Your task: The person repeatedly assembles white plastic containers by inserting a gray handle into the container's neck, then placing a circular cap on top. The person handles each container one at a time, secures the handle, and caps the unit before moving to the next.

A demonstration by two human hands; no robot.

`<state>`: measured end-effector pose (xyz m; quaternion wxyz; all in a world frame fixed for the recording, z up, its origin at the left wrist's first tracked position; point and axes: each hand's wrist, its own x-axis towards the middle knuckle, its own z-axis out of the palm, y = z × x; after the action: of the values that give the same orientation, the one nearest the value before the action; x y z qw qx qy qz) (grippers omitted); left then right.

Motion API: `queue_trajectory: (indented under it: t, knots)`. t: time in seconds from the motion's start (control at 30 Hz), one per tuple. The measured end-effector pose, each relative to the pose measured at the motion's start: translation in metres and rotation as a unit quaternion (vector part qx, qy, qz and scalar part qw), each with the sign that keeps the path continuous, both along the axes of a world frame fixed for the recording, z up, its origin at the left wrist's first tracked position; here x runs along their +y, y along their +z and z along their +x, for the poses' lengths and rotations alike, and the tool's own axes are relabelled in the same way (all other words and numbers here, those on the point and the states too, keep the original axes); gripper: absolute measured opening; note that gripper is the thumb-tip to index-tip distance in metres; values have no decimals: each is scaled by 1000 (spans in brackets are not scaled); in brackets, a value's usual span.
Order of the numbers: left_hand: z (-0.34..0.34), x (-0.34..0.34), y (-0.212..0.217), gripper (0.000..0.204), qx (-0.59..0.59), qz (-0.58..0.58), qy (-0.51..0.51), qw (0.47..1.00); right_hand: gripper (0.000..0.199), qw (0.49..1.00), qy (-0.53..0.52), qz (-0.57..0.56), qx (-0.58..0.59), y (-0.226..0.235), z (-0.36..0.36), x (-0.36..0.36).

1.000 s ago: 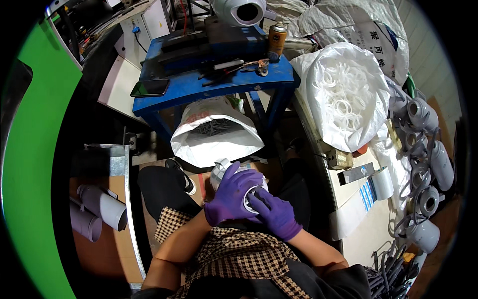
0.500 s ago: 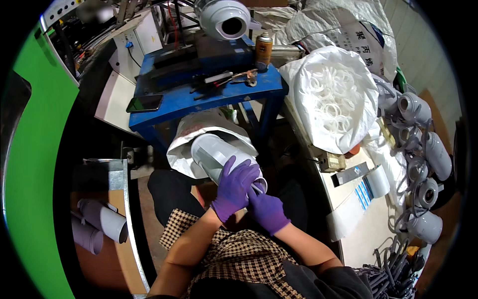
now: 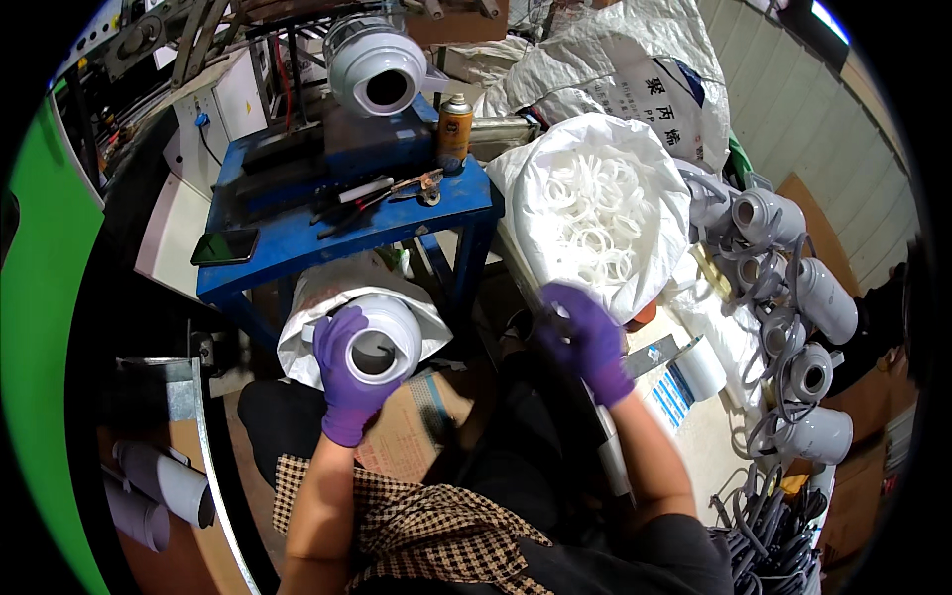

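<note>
My left hand [image 3: 344,382], in a purple glove, is closed round the left side of a grey plastic jug-like body [image 3: 399,325]. The body's round mouth faces up toward me, and its far part rests against an opened white sack [image 3: 297,337]. Out to the right, my right hand [image 3: 587,342], gloved alike, hovers by the near edge of a white bag [image 3: 518,223]. That bag is filled with translucent white plastic rings [image 3: 595,213]. Motion smears the right fingers, so whether they hold anything does not show.
A blue bench [image 3: 288,253] carries a phone [image 3: 226,247], hand tools and a spray can [image 3: 454,134]. Grey jug bodies [image 3: 825,297] line the right side above a heap of dark cords [image 3: 773,540]. A label roll [image 3: 697,369] lies on the white tabletop. Cylinders [image 3: 164,481] stand at lower left.
My right hand has left the jug body and moved right to the bag of rings. The left hand has turned the body so its mouth faces me. The view has shifted right.
</note>
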<state>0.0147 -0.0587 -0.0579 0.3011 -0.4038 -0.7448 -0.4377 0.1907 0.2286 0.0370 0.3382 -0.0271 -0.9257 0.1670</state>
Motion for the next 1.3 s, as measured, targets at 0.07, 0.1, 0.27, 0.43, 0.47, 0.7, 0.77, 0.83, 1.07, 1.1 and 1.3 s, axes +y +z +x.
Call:
queue_trajectory:
  t: [0.07, 0.1, 0.27, 0.43, 0.47, 0.7, 0.77, 0.83, 1.07, 1.1, 1.3]
  knots:
    - [2, 6, 1, 78, -24, 5, -5, 1000, 40, 984, -145, 101, -17, -15, -10, 91]
    - [2, 8, 1, 78, -19, 7, -6, 1000, 45, 951, -227, 170, -118, -16, -16, 121]
    - [19, 9, 1, 71, -16, -5, -22, 1000, 21, 887, -287, 230, -279, -33, -41, 178]
    - [25, -1, 4, 72, -35, -39, -60, 997, 23, 959, -177, 217, -35, -2, -12, 157]
    - [25, -1, 3, 69, -31, -22, -70, 997, 23, 970, -157, 186, -16, 0, -6, 148]
    - [37, -3, -6, 77, -73, -45, -109, 990, 30, 991, -118, -41, -43, -6, 30, 39]
    - [38, -2, -5, 75, -80, -59, -126, 987, 40, 976, 87, -187, -66, -3, 29, -29]
    - [41, 1, -2, 74, -88, -67, -147, 983, 41, 935, 201, -279, -88, -13, 23, -80]
    - [50, 7, -16, 63, -58, -84, -159, 982, 24, 950, 169, -135, -225, -59, -6, -132]
    - [51, 6, -19, 62, -48, -93, -150, 983, 20, 954, 148, -112, -233, -62, -8, -137]
    - [59, 6, -15, 56, -56, -120, -151, 980, 16, 980, 50, -11, -191, -90, -17, -161]
